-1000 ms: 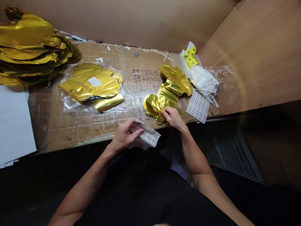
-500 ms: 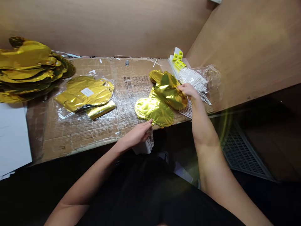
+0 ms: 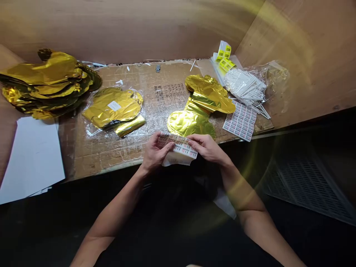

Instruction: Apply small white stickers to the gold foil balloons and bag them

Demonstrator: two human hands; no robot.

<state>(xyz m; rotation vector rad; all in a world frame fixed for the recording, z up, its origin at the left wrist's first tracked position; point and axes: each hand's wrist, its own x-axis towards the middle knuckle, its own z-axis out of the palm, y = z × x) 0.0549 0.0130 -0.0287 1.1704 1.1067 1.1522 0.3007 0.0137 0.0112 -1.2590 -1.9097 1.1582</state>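
A sheet of small CE-mark stickers (image 3: 180, 149) is stretched between my two hands at the table's front edge. My left hand (image 3: 155, 152) grips its left end, thumb on top. At its upper right corner, my right hand (image 3: 208, 147) pinches the sheet between thumb and fingers. Just behind the sheet lies a gold foil balloon (image 3: 191, 120), flat, with its upper part folded over to the right. The sheet and fingers cover its near edge.
A second sticker sheet (image 3: 240, 120) lies to the right, beside a pile of white sticks (image 3: 244, 85) and yellow barcode labels (image 3: 226, 63). Leftward are a bagged gold balloon (image 3: 112, 105), a stack of gold foil balloons (image 3: 55, 85) and white paper (image 3: 33, 159). Wooden panels (image 3: 125, 29) enclose the table (image 3: 108, 150).
My right hand has let go of the foil balloon and come left to grip the sticker sheet. My left hand has raised that sheet from below the table edge. The view has shifted.
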